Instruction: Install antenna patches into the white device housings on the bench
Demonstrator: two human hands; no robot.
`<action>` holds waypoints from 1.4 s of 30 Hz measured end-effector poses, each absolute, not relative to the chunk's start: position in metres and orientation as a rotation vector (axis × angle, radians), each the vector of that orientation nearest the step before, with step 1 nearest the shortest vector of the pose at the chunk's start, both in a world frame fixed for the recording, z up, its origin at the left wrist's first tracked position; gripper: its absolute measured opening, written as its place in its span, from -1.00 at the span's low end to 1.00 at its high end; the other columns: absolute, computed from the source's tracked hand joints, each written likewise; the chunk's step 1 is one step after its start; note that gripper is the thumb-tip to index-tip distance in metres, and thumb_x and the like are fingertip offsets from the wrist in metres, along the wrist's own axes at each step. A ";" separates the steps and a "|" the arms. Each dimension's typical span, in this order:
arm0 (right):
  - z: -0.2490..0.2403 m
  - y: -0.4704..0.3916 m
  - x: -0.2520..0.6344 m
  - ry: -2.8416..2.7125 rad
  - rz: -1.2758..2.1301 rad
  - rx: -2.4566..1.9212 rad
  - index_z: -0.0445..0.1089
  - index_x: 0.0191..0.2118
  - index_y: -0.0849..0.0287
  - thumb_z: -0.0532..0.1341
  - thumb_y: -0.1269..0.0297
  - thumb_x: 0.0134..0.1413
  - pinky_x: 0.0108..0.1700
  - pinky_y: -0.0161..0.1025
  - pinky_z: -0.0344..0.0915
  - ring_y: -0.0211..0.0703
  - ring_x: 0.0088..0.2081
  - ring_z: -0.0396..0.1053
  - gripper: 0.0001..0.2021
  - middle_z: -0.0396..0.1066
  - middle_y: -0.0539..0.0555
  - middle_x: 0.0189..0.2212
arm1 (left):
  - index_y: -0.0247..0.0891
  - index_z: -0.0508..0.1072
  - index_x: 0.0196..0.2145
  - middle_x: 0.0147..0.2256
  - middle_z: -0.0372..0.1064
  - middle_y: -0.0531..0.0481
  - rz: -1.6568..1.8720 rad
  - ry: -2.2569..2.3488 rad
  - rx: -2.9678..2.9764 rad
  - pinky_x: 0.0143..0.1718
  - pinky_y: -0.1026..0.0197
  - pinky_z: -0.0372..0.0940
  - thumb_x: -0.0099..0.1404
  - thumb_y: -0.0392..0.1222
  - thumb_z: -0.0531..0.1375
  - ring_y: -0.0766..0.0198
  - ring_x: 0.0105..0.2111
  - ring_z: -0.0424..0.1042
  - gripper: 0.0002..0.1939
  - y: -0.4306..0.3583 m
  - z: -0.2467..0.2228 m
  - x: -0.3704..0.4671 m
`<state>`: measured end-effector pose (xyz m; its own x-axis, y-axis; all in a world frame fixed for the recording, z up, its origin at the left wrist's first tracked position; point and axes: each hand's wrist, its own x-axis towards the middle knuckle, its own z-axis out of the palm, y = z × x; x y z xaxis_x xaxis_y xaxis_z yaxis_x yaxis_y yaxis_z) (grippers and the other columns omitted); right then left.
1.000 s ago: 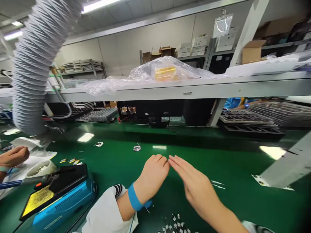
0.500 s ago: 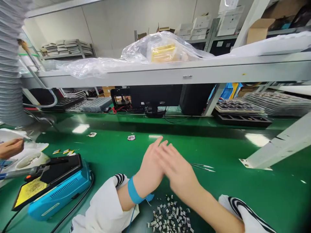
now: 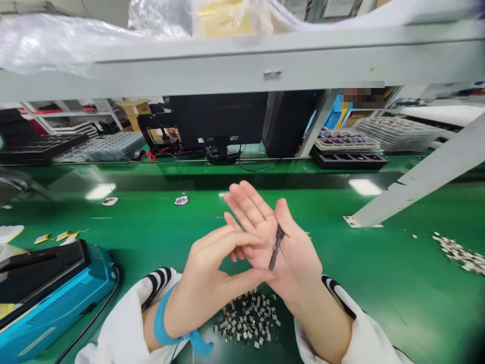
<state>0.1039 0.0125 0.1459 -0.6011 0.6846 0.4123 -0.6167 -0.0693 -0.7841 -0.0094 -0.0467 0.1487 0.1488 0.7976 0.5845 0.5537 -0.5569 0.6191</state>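
Observation:
My right hand [image 3: 291,253] is palm up with its fingers stretched out. Across its palm lies a thin dark stick-like piece [image 3: 277,247]. My left hand [image 3: 215,273], with a blue band [image 3: 163,316] at the wrist, is curved over the right palm; its thumb tip is by the lower end of the dark piece and its fingertips meet the right palm. The left fingers are apart, and nothing shows between them. Below both hands a pile of small metallic parts [image 3: 250,318] is spread on the green table [image 3: 151,242].
A blue device [image 3: 64,303] with a black top and cable stands at the left. Small yellow-edged pieces [image 3: 42,238] lie behind it. A white slanted post [image 3: 420,177] meets the table at the right, near a second parts pile [image 3: 460,253]. A monitor [image 3: 223,119] stands behind.
My hands were pressed together; now the right palm is turned up and the dark piece shows on it. The view has shifted right and down, and the other person's hand at the left is gone.

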 end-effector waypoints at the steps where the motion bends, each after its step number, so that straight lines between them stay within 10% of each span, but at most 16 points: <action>1: 0.145 0.010 0.102 -1.230 1.821 -0.100 -0.06 0.11 0.14 -0.50 0.19 0.17 0.16 -0.20 0.06 -0.36 0.13 0.00 -0.48 -0.03 -0.03 0.14 | -0.24 0.36 -0.28 -0.46 0.31 0.11 1.400 1.325 2.193 -0.46 0.40 0.22 0.01 -0.17 0.28 0.44 -0.46 0.25 -0.71 -0.048 0.148 -0.005; 8: 0.145 -0.005 0.096 -1.193 1.833 -0.099 0.02 0.10 0.02 -0.46 0.26 0.20 0.10 -0.24 0.19 -0.39 0.10 0.05 -0.50 0.06 -0.16 0.09 | -0.28 0.38 -0.38 -0.42 0.41 0.07 1.635 1.431 2.357 -0.43 0.34 0.23 0.07 -0.43 0.20 0.43 -0.45 0.34 -0.86 -0.054 0.148 0.005; 32: 0.141 -0.012 0.089 -1.198 1.952 -0.163 -0.06 0.13 0.03 -0.48 0.24 0.19 0.08 -0.30 0.22 -0.41 0.07 0.12 -0.50 0.10 -0.15 0.07 | -0.22 0.44 -0.41 -0.67 0.29 0.12 1.114 1.595 2.657 -0.69 0.40 0.17 0.18 -0.22 0.07 0.46 -0.68 0.23 -0.85 -0.052 0.166 -0.009; 42: 0.141 -0.015 0.088 -0.789 2.154 0.025 0.20 -0.02 -0.03 -0.34 0.20 0.22 0.08 -0.34 0.20 -0.45 0.00 0.20 -0.56 0.25 -0.21 -0.05 | -0.29 0.37 -0.42 -0.55 0.39 0.08 1.545 1.592 2.484 -0.71 0.38 0.10 0.10 -0.33 0.15 0.48 -0.68 0.19 -0.96 -0.054 0.154 -0.002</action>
<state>0.0875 -0.0150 0.1405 -0.6617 0.6977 0.2746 -0.7100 -0.4652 -0.5287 -0.0022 -0.0538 0.1540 0.1207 0.6193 0.7758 0.7937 -0.5296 0.2992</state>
